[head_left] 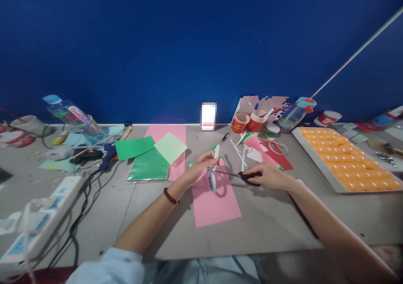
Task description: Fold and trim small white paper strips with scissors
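My left hand (pixel 206 163) pinches a curved white strip (pixel 213 183) with a blue pattern along one side; it hangs as a loop above the table. In my right hand (pixel 266 175) are black-handled scissors (pixel 234 174), fingers closed around the handles. Their blades point left and reach the strip just below my left fingers; I cannot tell whether they are cutting into it. Underneath lies a pink sheet (pixel 217 210). A pen-like dark-tipped thing (pixel 224 139) shows just beyond my left hand.
Green sheets (pixel 149 166) lie to the left, near a glue gun (pixel 108 156) and a power strip (pixel 40 221). Paper cups (pixel 241 122) and white paper scraps (pixel 244 160) are at the back right. An orange-filled tray (pixel 346 160) sits far right. A bright phone (pixel 208 116) leans against the blue wall.
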`<state>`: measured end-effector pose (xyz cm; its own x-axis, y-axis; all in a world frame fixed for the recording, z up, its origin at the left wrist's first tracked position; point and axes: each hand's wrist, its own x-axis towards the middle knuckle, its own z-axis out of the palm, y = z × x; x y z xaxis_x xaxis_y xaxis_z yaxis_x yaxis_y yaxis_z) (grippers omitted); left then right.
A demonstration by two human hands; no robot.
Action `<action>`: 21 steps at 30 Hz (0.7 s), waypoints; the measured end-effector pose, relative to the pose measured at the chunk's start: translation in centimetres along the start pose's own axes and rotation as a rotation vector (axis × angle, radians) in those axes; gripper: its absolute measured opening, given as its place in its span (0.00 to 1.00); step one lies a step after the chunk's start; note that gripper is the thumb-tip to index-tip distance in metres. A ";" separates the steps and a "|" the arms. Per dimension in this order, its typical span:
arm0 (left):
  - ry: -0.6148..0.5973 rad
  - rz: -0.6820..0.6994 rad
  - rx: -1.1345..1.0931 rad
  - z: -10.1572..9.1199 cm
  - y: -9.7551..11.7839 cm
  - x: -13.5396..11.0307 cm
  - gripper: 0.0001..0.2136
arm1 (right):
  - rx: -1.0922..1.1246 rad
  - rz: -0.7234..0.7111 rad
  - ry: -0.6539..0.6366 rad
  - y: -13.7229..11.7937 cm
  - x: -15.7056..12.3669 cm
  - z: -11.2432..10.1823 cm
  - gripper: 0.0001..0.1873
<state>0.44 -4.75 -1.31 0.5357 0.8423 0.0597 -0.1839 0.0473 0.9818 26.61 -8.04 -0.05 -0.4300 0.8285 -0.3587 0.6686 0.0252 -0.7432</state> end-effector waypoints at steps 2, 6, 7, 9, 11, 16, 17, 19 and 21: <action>0.000 0.002 -0.005 0.0 0.1 0.0 0.08 | 0.004 0.009 -0.010 0.0 -0.1 0.0 0.17; 0.006 -0.012 -0.038 0.1 0.2 0.0 0.09 | 0.014 0.015 -0.005 0.2 0.0 0.1 0.17; 0.008 -0.014 -0.044 0.1 0.1 0.1 0.09 | 0.015 0.014 -0.001 0.2 0.0 0.1 0.17; 0.008 -0.012 -0.052 0.1 0.1 0.1 0.09 | 0.015 0.012 0.003 0.2 0.0 0.1 0.17; 0.005 -0.010 -0.055 0.1 0.0 0.1 0.09 | 0.012 0.008 0.001 0.1 -0.1 0.1 0.16; -0.009 -0.012 -0.057 0.1 0.0 0.1 0.09 | 0.014 0.012 0.013 -0.2 -0.1 0.0 0.16; -0.011 -0.011 -0.054 0.1 0.0 0.1 0.09 | 0.014 0.014 0.013 -0.2 -0.1 0.0 0.16; -0.011 -0.015 -0.041 0.1 0.1 0.1 0.09 | 0.012 0.018 0.014 -0.1 -0.1 0.0 0.17; -0.010 -0.021 -0.026 0.1 0.1 0.0 0.10 | 0.009 0.022 0.020 -0.1 -0.1 -0.1 0.18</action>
<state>0.53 -4.77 -1.19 0.5481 0.8354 0.0410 -0.1935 0.0790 0.9779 26.62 -8.08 0.08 -0.4030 0.8397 -0.3640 0.6724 0.0018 -0.7402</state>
